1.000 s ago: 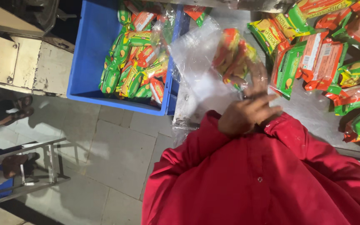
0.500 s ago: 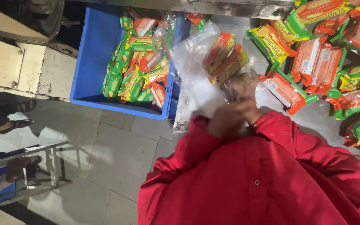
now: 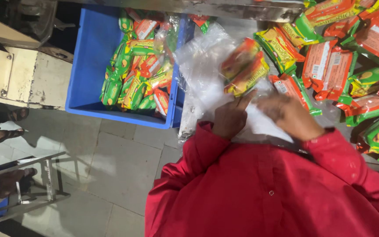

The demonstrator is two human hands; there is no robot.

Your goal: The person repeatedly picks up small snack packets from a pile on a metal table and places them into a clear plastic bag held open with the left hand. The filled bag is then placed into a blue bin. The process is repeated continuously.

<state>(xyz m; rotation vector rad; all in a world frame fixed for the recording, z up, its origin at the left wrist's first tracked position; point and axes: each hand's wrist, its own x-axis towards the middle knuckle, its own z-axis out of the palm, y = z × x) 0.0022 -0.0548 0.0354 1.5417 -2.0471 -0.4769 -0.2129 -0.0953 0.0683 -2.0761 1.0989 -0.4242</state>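
A clear plastic bag (image 3: pixel 207 70) lies on the metal table with a few orange and green snack packets (image 3: pixel 244 66) inside it. My left hand (image 3: pixel 231 116) grips the bag's near edge, index finger stretched toward the packets. My right hand (image 3: pixel 290 115) rests on the same bag's edge to the right, fingers curled into the plastic; the grip itself is blurred. Both arms are in red sleeves (image 3: pixel 264 184).
Loose orange, red and green packets (image 3: pixel 352 57) cover the table at right. A blue crate (image 3: pixel 88 57) on the tiled floor at left holds several bagged packets (image 3: pixel 141 74). A metal stand (image 3: pixel 31 184) and other people's sandalled feet (image 3: pixel 5 127) are at far left.
My hands have moved apart along the bag's edge. The packets in the bag shifted from the right toward its middle.
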